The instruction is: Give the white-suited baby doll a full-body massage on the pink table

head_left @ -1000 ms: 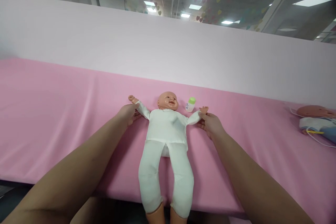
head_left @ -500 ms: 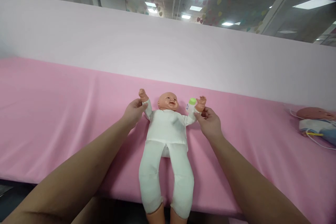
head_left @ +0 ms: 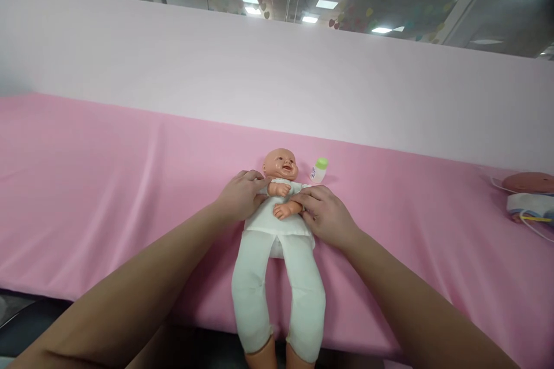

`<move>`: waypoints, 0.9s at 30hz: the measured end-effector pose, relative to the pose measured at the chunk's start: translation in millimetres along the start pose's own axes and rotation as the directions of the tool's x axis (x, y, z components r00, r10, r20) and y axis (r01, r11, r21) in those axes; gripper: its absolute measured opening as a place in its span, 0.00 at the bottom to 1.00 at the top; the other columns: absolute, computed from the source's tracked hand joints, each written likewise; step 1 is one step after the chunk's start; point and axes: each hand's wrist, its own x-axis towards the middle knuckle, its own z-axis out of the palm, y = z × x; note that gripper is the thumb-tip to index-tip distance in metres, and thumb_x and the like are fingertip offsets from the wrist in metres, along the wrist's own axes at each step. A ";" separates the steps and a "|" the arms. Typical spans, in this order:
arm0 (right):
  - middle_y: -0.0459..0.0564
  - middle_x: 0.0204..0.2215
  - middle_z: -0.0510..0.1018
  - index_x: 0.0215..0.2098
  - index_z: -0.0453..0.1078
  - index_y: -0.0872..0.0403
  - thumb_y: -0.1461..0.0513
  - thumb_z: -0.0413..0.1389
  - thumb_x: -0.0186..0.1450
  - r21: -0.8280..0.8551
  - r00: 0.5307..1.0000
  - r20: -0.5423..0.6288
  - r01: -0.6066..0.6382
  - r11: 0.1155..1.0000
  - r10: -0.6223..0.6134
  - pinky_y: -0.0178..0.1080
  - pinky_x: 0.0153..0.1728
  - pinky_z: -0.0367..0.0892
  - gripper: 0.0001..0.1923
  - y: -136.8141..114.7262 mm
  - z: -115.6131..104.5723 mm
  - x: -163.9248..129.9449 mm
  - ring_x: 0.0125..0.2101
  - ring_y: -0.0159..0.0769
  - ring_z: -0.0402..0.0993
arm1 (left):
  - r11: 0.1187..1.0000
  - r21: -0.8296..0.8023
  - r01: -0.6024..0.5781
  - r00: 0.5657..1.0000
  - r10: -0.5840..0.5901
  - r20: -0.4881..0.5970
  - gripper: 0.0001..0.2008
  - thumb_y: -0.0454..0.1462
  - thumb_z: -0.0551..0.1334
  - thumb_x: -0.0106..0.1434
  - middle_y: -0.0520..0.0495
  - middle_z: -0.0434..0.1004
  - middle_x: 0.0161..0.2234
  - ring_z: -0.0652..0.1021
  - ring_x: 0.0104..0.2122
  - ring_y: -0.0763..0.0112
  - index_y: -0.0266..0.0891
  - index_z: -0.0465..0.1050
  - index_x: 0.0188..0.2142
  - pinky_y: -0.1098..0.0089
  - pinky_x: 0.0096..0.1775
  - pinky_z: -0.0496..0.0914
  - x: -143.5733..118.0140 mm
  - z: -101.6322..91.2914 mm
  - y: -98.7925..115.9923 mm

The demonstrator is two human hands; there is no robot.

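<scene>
A baby doll [head_left: 279,216] in white clothes lies on its back on the pink-covered table [head_left: 130,184], its feet toward me at the near edge. My left hand [head_left: 244,196] is closed around the doll's arm on the left. My right hand [head_left: 324,213] grips the other arm near the wrist. Both doll arms are folded across its chest, one doll hand above the other. Just right of the doll's head stands a small white bottle [head_left: 319,170] with a green cap, apart from my hands.
At the far right lies a second doll [head_left: 530,184] with a cloth, a white tube and a yellow strip about it. A white partition [head_left: 259,81] runs along the back of the table, with glass above it.
Both my hands have moved inward, bringing the doll's arms from raised out at its sides to folded over its chest. The bottle now shows in full.
</scene>
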 end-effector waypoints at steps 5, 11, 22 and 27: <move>0.50 0.48 0.82 0.52 0.78 0.45 0.67 0.57 0.63 0.191 0.985 -0.024 -0.165 0.968 0.172 0.51 0.52 0.73 0.21 -3.9 -0.7 -0.1 0.50 0.48 0.76 | 0.993 -0.092 0.077 0.997 -0.075 0.031 0.24 0.40 0.61 0.67 0.42 0.74 0.62 0.74 0.60 0.48 0.51 0.76 0.62 0.53 0.62 0.68 -0.1 -4.0 -5.5; 0.50 0.43 0.83 0.52 0.77 0.49 0.54 0.67 0.60 0.613 0.718 -0.104 -0.499 0.613 0.688 0.43 0.42 0.77 0.22 23.3 -1.3 1.2 0.41 0.42 0.79 | 0.836 -0.484 0.260 0.940 -0.333 -0.070 0.18 0.43 0.68 0.62 0.45 0.83 0.50 0.81 0.49 0.52 0.49 0.81 0.52 0.59 0.52 0.75 4.2 -0.4 -18.6; 0.56 0.37 0.84 0.42 0.76 0.55 0.62 0.68 0.62 0.793 0.306 0.305 -0.605 -0.063 0.902 0.37 0.30 0.82 0.11 88.9 1.8 -8.3 0.34 0.41 0.83 | -0.069 -0.890 0.451 0.499 -0.807 0.315 0.15 0.40 0.61 0.71 0.31 0.82 0.46 0.84 0.47 0.48 0.35 0.72 0.53 0.55 0.48 0.80 20.9 0.4 -57.4; 0.58 0.38 0.84 0.42 0.75 0.56 0.64 0.65 0.63 0.796 0.295 0.373 -0.589 -0.140 0.880 0.39 0.34 0.84 0.09 93.6 4.0 -9.2 0.37 0.42 0.84 | -0.067 -0.896 0.439 0.490 -0.818 0.301 0.14 0.40 0.62 0.69 0.32 0.83 0.43 0.84 0.47 0.47 0.35 0.73 0.52 0.54 0.48 0.80 20.9 2.7 -57.5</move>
